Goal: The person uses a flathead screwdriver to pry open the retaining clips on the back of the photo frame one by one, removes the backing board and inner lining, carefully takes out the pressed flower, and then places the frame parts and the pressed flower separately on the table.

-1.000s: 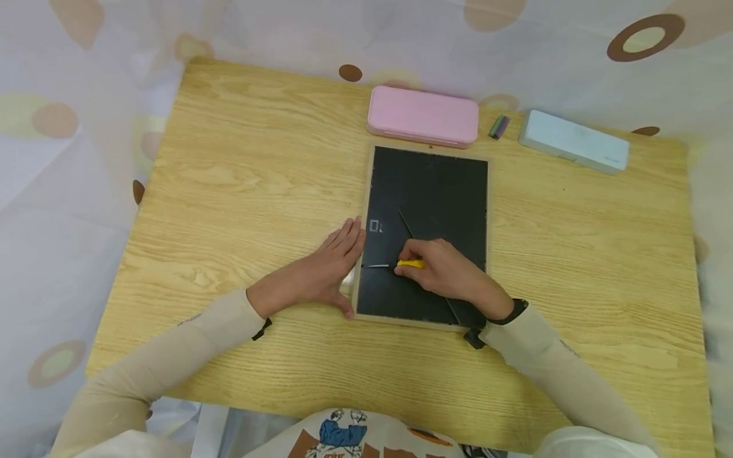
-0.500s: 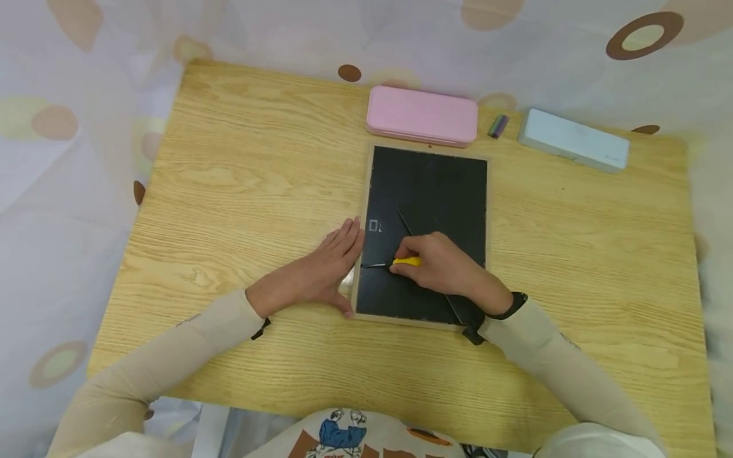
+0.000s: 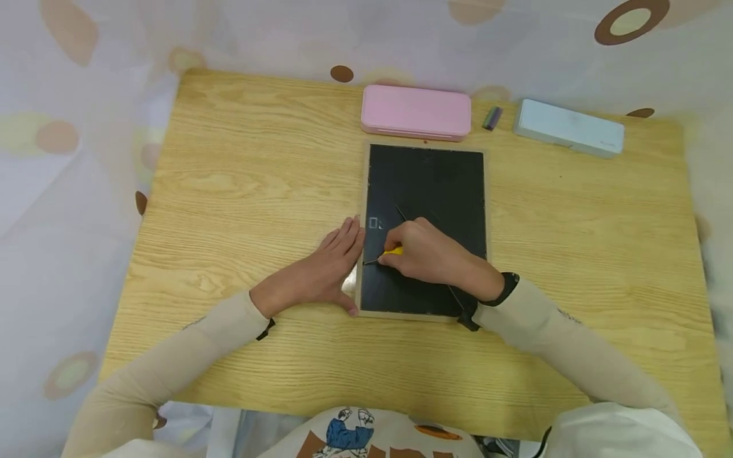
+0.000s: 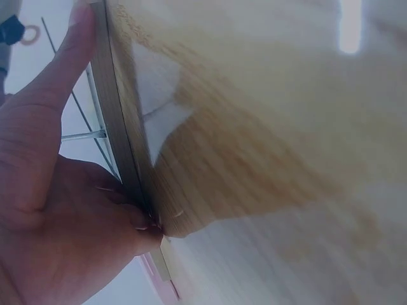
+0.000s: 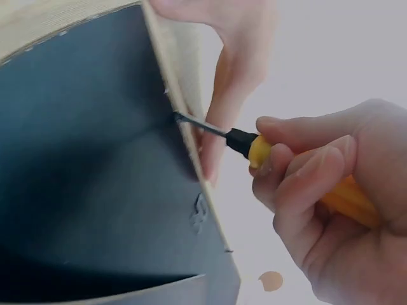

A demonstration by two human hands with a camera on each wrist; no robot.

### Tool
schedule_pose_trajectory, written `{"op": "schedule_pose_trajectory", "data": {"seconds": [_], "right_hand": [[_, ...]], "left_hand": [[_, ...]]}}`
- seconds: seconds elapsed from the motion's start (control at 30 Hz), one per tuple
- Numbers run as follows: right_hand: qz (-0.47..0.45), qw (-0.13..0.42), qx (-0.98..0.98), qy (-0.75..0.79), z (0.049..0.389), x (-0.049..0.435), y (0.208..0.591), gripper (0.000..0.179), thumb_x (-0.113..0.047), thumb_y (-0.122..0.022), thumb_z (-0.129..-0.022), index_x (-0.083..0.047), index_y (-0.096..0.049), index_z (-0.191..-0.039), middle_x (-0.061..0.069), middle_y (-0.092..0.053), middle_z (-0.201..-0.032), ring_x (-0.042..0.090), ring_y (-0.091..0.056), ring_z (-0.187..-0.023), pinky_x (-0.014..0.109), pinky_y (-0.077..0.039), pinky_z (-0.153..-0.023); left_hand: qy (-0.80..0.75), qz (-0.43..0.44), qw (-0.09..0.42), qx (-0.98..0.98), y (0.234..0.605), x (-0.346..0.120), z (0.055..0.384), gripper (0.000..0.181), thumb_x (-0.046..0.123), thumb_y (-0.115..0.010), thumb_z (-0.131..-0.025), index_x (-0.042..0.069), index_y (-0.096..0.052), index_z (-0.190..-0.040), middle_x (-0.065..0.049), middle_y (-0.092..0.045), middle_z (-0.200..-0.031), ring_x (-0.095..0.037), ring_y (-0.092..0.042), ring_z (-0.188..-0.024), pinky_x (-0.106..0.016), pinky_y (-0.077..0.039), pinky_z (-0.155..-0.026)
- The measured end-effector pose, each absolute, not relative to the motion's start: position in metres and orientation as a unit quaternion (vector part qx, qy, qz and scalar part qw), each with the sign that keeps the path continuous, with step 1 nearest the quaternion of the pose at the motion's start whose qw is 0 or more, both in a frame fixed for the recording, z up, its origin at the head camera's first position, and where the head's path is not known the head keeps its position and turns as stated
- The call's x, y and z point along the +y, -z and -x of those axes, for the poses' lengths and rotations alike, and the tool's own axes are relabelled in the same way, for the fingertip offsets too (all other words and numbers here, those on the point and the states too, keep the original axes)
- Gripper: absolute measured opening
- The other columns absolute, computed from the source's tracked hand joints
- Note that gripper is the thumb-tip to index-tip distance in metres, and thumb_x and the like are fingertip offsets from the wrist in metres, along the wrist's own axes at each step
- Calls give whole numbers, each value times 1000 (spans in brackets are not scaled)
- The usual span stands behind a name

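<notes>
A picture frame with a pale wooden rim (image 3: pixel 487 203) lies face down on the table, its black backing board (image 3: pixel 426 178) upward. My right hand (image 3: pixel 429 251) grips a screwdriver (image 5: pixel 259 152) by its yellow handle. The metal shaft points left, and in the right wrist view its tip meets the board's edge right at the rim. My left hand (image 3: pixel 321 273) presses against the frame's left side, fingers straight, thumb (image 4: pixel 70 63) near the lower corner. A slanting thin edge of a stand flap (image 3: pixel 456 298) crosses the board, partly hidden under my right hand.
Just beyond the frame lies a pink pencil case (image 3: pixel 416 111). A small dark striped block (image 3: pixel 492 118) sits to its right, then a pale blue case (image 3: pixel 569 127). A patterned white cloth (image 3: pixel 258 32) hangs behind the wooden table (image 3: pixel 246 159).
My right hand has shifted left and slightly away from my body, bringing the screwdriver handle closer to the frame's left rim. The left hand keeps its place against the frame.
</notes>
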State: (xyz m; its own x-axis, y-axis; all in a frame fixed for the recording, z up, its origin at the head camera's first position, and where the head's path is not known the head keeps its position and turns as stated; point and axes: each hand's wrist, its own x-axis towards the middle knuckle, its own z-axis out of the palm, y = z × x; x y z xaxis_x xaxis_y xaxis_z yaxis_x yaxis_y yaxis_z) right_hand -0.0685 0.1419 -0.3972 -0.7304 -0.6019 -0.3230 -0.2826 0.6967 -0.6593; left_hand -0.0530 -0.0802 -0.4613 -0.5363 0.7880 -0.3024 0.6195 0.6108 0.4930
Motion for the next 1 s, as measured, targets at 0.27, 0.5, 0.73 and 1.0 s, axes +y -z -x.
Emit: {"op": "schedule_pose_trajectory", "data": {"seconds": [0.27, 0.5, 0.73, 1.0], "right_hand": [[262, 276, 882, 278, 73, 125, 386, 9, -8, -73, -90, 0, -78, -87, 0, -68, -68, 9, -52, -50, 24, -42, -53], [257, 287, 884, 264, 75, 112, 378, 11, -5, -71, -90, 2, -77, -84, 1, -62, -61, 9, -50, -46, 21, -37, -49], [272, 284, 880, 268, 75, 102, 375, 14, -1, -65, -93, 0, -78, -92, -1, -61, -64, 9, -47, -49, 21, -34, -51], [276, 294, 879, 253, 74, 90, 371, 18, -2, -61, -97, -2, -74, -84, 1, -55, -59, 10, -48, -49, 20, -33, -49]], "left_hand": [[-169, -408, 253, 861, 462, -81, 53, 143, 65, -83, -67, -12, -1, -154, -30, 14, -161, -40, 12, -151, -51, -9, -121], [-176, -410, 259, 856, 461, -81, 53, 143, 63, -83, -67, -12, 1, -154, -31, 14, -160, -42, 11, -150, -52, -9, -121], [-213, -409, 260, 848, 462, -83, 53, 141, 59, -85, -67, -7, 2, -157, -31, 16, -160, -42, 13, -150, -54, -7, -120], [-245, -417, 249, 839, 464, -86, 51, 138, 56, -87, -66, -6, -5, -157, -30, 11, -162, -45, 13, -149, -57, -6, -119]]}}
